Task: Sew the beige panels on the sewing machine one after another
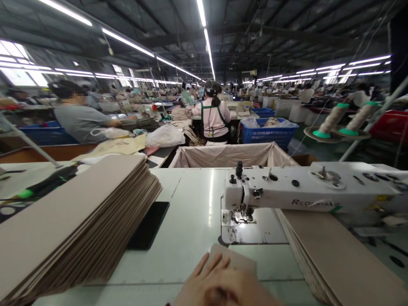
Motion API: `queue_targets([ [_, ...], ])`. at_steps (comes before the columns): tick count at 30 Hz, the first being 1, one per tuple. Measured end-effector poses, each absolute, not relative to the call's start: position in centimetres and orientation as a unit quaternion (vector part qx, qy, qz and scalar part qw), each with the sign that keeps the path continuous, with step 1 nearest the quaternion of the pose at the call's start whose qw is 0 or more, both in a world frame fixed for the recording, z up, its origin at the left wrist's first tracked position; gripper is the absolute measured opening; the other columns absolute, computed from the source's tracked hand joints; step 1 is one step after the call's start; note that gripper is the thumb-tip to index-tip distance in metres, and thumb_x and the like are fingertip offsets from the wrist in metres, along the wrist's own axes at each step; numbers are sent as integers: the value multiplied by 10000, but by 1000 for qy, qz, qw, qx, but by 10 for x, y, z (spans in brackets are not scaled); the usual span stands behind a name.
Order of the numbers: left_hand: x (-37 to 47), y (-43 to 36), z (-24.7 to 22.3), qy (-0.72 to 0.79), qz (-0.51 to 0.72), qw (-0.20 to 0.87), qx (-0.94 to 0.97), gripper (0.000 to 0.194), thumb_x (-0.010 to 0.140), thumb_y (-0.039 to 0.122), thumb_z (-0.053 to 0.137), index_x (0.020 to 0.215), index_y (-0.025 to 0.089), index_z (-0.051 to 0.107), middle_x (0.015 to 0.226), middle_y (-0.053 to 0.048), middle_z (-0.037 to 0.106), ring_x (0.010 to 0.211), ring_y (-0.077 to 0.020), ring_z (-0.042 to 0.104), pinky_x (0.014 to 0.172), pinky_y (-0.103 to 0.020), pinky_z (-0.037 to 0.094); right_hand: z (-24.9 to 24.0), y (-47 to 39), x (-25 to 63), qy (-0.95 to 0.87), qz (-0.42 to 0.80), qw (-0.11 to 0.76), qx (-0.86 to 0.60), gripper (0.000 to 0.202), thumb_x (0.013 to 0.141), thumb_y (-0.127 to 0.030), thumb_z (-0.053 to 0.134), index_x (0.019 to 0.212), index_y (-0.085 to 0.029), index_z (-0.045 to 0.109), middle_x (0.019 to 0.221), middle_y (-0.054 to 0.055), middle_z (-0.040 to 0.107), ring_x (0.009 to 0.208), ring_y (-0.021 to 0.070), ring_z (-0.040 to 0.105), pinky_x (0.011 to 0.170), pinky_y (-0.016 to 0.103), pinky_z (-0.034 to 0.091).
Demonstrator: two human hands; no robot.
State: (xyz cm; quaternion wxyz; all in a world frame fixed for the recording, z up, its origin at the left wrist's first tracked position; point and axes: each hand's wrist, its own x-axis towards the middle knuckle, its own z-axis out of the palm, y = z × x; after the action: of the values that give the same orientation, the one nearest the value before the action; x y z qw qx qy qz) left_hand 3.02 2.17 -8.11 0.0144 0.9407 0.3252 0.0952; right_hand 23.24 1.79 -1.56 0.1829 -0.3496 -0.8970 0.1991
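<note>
At the bottom centre, my left hand [202, 278] lies with its fingers stretched out at a beige fabric panel [244, 257] on the table. My right hand [244, 289] appears to overlap it nearer the camera; it is blurred and its fingers are hidden. Just beyond the panel stands a white sewing machine [267, 193]. Its presser foot [244, 219] is over the metal needle plate [261, 233], apart from my hands. Most of the panel is covered by my hands.
A tall stack of beige panels [79, 191] leans at left, beside a black phone [149, 225]. More panels [338, 250] lie under the machine arm at right. Behind the table is a cloth-lined bin [216, 155]. Thread cones [331, 121] stand at right; people [213, 114] sit beyond.
</note>
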Motion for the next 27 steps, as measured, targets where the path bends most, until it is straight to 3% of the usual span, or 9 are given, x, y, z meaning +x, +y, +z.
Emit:
queue_targets([
  [3, 6, 30, -80, 415, 82, -3, 906, 663, 968, 420, 507, 1527, 272, 182, 1558, -31, 253, 1415, -279, 268, 1165, -502, 205, -36, 63, 252, -855, 190, 166, -453, 489, 891, -76, 489, 1334, -281, 491, 1313, 41, 589, 1095, 209, 610, 948, 394, 491],
  [5, -6, 39, -72, 464, 72, -8, 883, 599, 995, 396, 461, 1520, 324, 181, 1575, -36, 197, 1419, -303, 250, 1134, -553, 238, -49, 78, 264, -834, 170, 144, -505, 656, 808, 6, 462, 1365, -340, 454, 1384, -19, 537, 1140, 192, 593, 962, 354, 484],
  [10, 1, 65, -63, 467, 69, 30, 881, 519, 1009, 354, 434, 1487, 415, 240, 1597, -27, 87, 1430, -343, 192, 1099, -600, 272, -74, 75, 278, -822, 117, 129, -542, 700, 770, 1, 465, 1388, -323, 419, 1458, -47, 446, 1108, 199, 606, 902, 364, 513],
  [16, 24, 80, -61, 445, 87, 64, 889, 520, 997, 351, 462, 1474, 431, 271, 1592, -2, 129, 1434, -329, 186, 1119, -598, 234, -81, 72, 278, -815, 92, 131, -557, 686, 825, -46, 492, 1419, -362, 360, 1460, -43, 441, 1060, 191, 619, 836, 345, 523],
  [27, 28, 82, -62, 463, 93, 58, 879, 490, 1002, 354, 449, 1462, 436, 299, 1590, 13, 140, 1438, -318, 179, 1127, -583, 234, -75, 74, 275, -817, 75, 95, -564, 740, 813, -47, 510, 1438, -397, 323, 1461, -48, 428, 964, 189, 652, 772, 333, 535],
])
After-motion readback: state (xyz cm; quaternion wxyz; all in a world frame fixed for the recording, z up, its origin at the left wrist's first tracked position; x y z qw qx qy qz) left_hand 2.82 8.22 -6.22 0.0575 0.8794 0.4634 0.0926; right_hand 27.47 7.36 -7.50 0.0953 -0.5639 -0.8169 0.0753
